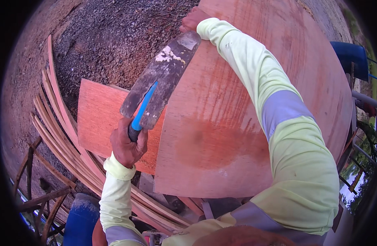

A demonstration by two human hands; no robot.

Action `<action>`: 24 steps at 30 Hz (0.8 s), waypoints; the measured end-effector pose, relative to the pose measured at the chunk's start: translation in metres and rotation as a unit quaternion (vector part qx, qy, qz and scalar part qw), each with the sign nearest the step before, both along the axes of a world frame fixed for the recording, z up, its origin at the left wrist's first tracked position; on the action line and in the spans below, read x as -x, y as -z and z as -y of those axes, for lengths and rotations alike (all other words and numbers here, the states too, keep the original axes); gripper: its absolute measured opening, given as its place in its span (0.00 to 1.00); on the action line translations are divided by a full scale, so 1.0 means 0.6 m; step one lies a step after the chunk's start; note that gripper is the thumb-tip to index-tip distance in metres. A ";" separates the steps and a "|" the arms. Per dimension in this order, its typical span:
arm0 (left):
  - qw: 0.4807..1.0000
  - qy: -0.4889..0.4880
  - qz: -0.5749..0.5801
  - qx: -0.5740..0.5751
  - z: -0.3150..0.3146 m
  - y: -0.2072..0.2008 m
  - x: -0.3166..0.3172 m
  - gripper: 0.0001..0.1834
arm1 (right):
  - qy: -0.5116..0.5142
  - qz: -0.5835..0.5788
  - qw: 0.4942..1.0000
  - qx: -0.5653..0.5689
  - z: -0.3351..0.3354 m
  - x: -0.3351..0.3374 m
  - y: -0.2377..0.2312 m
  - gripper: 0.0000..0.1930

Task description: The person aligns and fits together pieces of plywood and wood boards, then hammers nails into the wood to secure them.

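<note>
My left hand is closed around the black grip of a blue-handled tool; its kind cannot be made out. Just beyond that hand, a dark, weathered board with a slit at its near end and white paint smears at its far part lies slanting behind the tool. Far ahead, my right hand has curled fingers at the left edge of a large reddish plywood sheet, close to the board's far end. What those fingers hold is hidden. A smaller orange-red plywood piece lies partly under the board, left of the sheet.
Several long wooden strips curve along the left. A blue drum stands at the lower left near rough wooden poles. Another blue container is beyond the sheet's right edge. Gravel covers the ground at the upper left.
</note>
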State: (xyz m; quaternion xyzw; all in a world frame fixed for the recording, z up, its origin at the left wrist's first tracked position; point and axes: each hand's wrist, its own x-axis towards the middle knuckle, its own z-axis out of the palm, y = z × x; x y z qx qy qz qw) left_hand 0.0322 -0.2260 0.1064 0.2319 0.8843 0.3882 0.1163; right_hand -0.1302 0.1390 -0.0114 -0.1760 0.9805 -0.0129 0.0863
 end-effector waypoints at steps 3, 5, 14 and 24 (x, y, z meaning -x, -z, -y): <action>1.000 0.012 -0.009 0.005 -0.017 0.037 0.038 0.12 | -0.010 0.069 0.997 -0.040 0.026 0.020 -0.026 0.20; 0.991 0.062 -0.003 0.122 -0.018 0.085 0.084 0.11 | -0.027 0.061 0.997 -0.043 0.044 0.012 -0.012 0.18; 0.990 0.034 -0.099 -0.091 -0.037 0.004 0.051 0.10 | 0.031 0.049 0.998 -0.033 0.014 0.013 -0.007 0.14; 0.998 -0.016 -0.038 -0.043 -0.035 -0.006 0.038 0.09 | 0.006 0.004 1.000 0.029 -0.018 0.005 0.025 0.22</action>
